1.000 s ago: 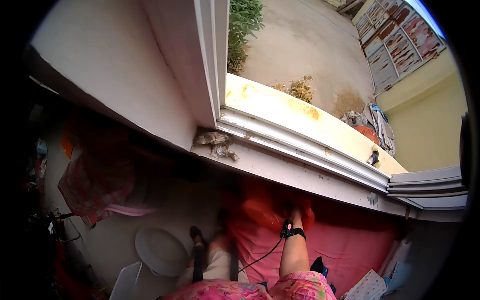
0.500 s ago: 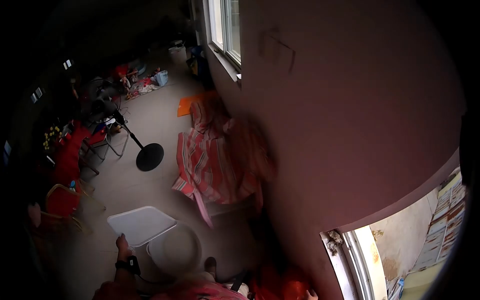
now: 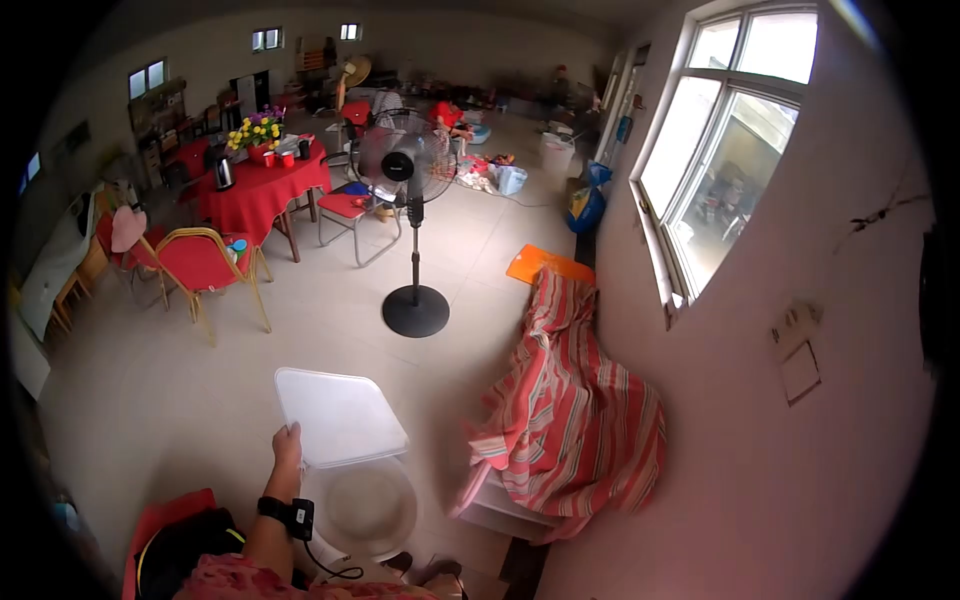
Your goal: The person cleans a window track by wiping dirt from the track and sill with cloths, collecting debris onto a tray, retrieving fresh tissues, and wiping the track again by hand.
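Note:
My left hand [image 3: 287, 440], with a black strap and a small device on its wrist, is closed on the near left edge of a flat white lid [image 3: 340, 415] with rounded corners. The lid is tilted above a pale round bucket [image 3: 408, 515] on the floor by my feet. I cannot tell whether the lid touches the rim. To the right, a red striped cloth [image 3: 575, 420] is draped over a pink and white piece of furniture [image 3: 497, 505]. My right hand is out of view.
A black standing fan [image 3: 416, 312] stands ahead. Left of it are a red-covered table [image 3: 240, 205] and a gold-framed red chair [image 3: 200, 262]. A red seat [image 3: 150, 525] with a dark item is at lower left. A windowed wall runs along the right; another person [image 3: 448, 115] sits farther back.
The view has swung so the room and window show more fully and brighter. My left hand still holds the lid. My right hand and the red item beside it have left the view.

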A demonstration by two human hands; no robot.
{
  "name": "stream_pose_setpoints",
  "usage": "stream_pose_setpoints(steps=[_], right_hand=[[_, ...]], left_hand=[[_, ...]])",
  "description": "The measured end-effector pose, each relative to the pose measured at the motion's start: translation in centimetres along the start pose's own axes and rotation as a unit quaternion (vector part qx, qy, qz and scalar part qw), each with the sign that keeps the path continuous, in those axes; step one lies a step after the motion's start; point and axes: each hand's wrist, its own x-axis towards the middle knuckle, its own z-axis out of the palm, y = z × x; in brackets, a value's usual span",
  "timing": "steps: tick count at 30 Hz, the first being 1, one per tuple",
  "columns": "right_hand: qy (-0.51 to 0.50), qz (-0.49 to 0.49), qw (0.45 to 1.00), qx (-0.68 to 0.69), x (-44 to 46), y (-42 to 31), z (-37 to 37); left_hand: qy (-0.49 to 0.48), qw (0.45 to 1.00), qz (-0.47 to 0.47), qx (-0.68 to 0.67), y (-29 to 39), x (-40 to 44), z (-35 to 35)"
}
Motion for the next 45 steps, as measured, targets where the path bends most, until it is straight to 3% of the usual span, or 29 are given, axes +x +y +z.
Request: stream_pose_setpoints(steps=[1,3,5,9,11,17,23,25,27,31,33,35,40,45], right_hand=[[-0.060,-0.058,0.996,-0.022,2.3,-0.4,0.7],[-0.116,-0.014,0.992,0.054,7.7,-2.1,2.6],[-0.144,-0.112,0.979,-0.094,7.6,-8.4,6.1],[-0.073,-0.036,0.993,-0.091,9.9,-14.6,10.8],[-0.146,-0.053,0.972,-0.176,12.2,-16.3,12.2],[-0.213,-0.103,0.960,-0.152,14.0,-20.2,17.9],[-0.193,-0.128,0.959,-0.163,15.2,-22.5,21.3],[-0.186,-0.114,0.964,-0.154,15.5,-23.3,22.3],[-0.180,-0.103,0.968,-0.143,16.4,-23.8,24.0],[-0.105,-0.099,0.981,-0.130,19.2,-19.9,25.1],[-0.043,-0.080,0.972,-0.215,15.7,-21.0,26.1],[-0.012,-0.074,0.975,-0.208,15.8,-22.2,30.7],[0.059,-0.011,0.958,-0.279,17.9,-24.1,39.2],[0.084,0.011,0.929,-0.359,19.9,-25.2,44.7]], left_hand=[[0.018,1.000,-0.001,0.012,0.1,0.0,0.2],[0.040,0.999,-0.011,-0.002,3.1,-1.2,0.5],[0.054,0.998,-0.017,-0.024,6.0,-2.6,0.5],[0.082,0.996,0.022,0.003,7.1,-3.6,0.4],[0.103,0.994,0.035,0.007,6.8,-3.7,0.8],[0.095,0.991,0.063,0.064,9.6,-3.9,0.9],[0.070,0.976,0.074,0.194,12.1,0.2,5.4],[0.039,0.944,0.154,0.289,13.6,1.9,7.6],[0.018,0.937,0.159,0.312,13.7,5.3,10.4],[-0.113,0.905,0.217,0.348,14.6,12.0,18.4],[-0.175,0.868,0.265,0.381,15.0,16.2,23.4],[-0.255,0.833,0.274,0.407,15.9,20.2,28.4],[-0.381,0.788,0.328,0.357,19.4,26.2,37.6],[-0.419,0.779,0.332,0.328,21.5,29.2,44.2]])
